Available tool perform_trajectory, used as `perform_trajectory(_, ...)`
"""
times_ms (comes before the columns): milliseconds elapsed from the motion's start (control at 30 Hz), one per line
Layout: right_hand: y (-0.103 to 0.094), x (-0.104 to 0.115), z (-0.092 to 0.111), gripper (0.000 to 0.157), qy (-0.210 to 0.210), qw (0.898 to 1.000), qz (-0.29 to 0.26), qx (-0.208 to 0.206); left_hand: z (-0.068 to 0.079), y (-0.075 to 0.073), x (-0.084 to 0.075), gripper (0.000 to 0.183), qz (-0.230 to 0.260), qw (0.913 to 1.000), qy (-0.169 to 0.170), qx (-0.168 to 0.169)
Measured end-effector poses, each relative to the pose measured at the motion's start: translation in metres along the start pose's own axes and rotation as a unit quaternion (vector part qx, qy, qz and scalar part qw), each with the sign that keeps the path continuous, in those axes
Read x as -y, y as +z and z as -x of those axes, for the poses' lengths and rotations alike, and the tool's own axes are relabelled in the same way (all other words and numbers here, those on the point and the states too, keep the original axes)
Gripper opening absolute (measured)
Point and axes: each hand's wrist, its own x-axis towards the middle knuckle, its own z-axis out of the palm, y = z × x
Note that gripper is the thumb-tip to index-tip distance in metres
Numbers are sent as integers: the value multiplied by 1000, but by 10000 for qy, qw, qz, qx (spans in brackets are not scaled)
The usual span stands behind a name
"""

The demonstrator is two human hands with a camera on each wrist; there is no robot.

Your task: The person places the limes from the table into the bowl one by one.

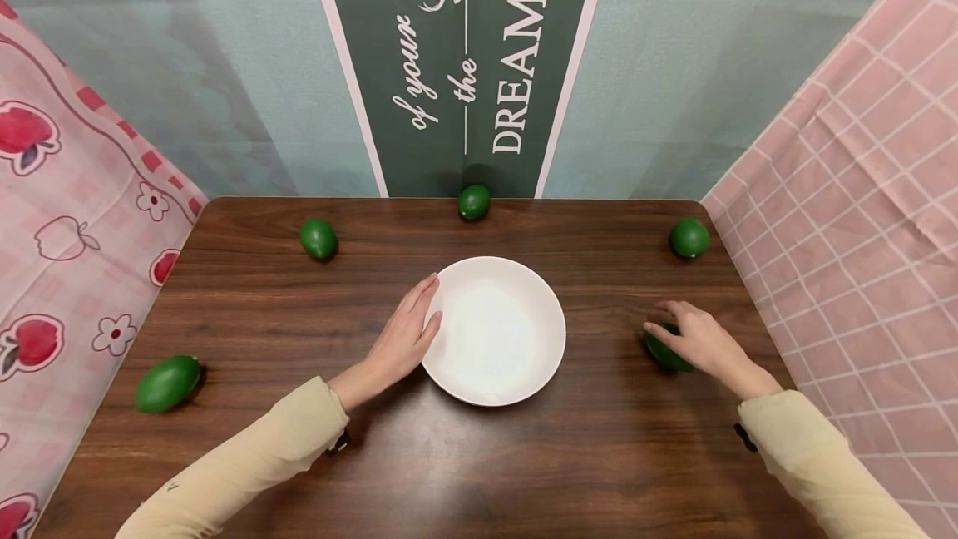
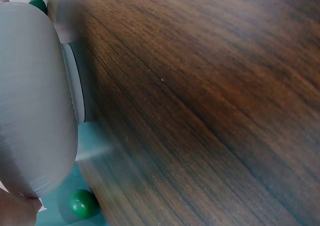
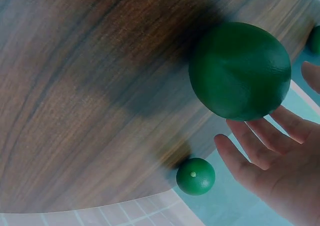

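Observation:
A round white bowl (image 1: 494,331) sits at the middle of the wooden table. At its left rim rests my left hand (image 1: 397,335), fingers fairly straight along the edge; in the left wrist view the bowl's outer wall (image 2: 35,95) hides most of that hand. My right hand (image 1: 699,339) reaches over a green lime (image 1: 664,349) right of the bowl and partly covers it from above. In the right wrist view its loosely spread fingers (image 3: 250,148) are beside this lime (image 3: 240,70), not curled round it; whether they touch it is hard to tell.
Other limes lie around the table: one at the back right (image 1: 689,238), one at the back middle (image 1: 474,201), one at the back left (image 1: 318,238) and one at the left edge (image 1: 168,383). Fabric walls (image 1: 659,65) enclose the back and sides.

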Motion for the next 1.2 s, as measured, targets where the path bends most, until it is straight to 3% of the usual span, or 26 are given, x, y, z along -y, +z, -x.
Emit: perform_trajectory(1200, 23, -12, 4, 73, 168, 9997, -145, 58, 0, 1, 2, 45, 20, 10000, -45, 14)
